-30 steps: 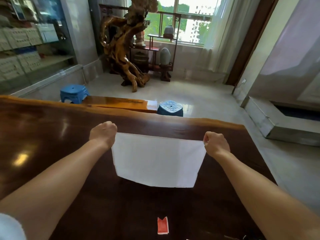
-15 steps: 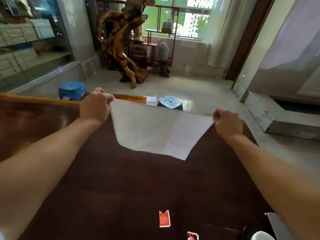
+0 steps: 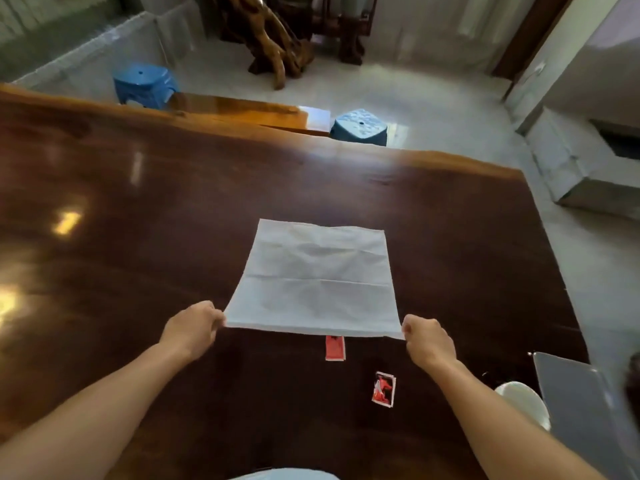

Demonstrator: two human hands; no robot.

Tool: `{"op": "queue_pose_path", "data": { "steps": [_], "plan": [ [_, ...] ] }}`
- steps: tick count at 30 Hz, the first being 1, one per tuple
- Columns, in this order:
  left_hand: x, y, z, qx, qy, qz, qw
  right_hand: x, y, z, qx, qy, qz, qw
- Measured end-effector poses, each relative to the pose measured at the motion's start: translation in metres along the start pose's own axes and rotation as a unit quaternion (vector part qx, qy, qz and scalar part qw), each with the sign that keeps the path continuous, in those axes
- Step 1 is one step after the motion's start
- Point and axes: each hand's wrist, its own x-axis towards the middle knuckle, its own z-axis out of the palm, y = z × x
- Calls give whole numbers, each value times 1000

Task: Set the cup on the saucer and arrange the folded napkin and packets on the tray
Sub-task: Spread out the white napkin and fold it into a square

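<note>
A white napkin (image 3: 318, 278) lies spread out flat on the dark wooden table (image 3: 138, 209), with a crease across its middle. My left hand (image 3: 192, 329) pinches its near left corner and my right hand (image 3: 427, 341) pinches its near right corner. A red packet (image 3: 335, 348) lies just under the napkin's near edge. A second red and white packet (image 3: 383, 389) lies nearer me, to the right. A white round piece of crockery (image 3: 523, 400) shows partly at the right, beside a grey tray (image 3: 581, 410).
Beyond the table's far edge stand two blue stools (image 3: 143, 84) (image 3: 360, 126) and a wooden bench (image 3: 242, 110). A carved root sculpture (image 3: 273, 39) rises on the pale floor behind. The table's right edge runs close to the tray.
The napkin was held up stretched in the air between both hands; now it is laid flat on the table and both hands have come back toward me, still on its corners.
</note>
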Motion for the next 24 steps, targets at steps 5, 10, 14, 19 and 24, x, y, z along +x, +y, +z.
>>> {"op": "queue_pose_path", "data": {
  "steps": [5, 10, 14, 19, 24],
  "plan": [
    [5, 0, 20, -48, -45, -21, 998, 5, 13, 8, -11, -52, 22, 998],
    [47, 3, 15, -151, -36, -76, 985, 45, 11, -10, 52, -34, 37, 997],
    [84, 13, 14, -217, -15, -135, 967, 78, 6, -9, 103, -14, 59, 993],
    [131, 33, 28, -260, 29, -166, 951, 123, 3, 18, 191, 17, 137, 972],
    [176, 47, 62, -289, 67, -203, 933, 169, 1, 52, 299, 39, 212, 930]
  ]
}}
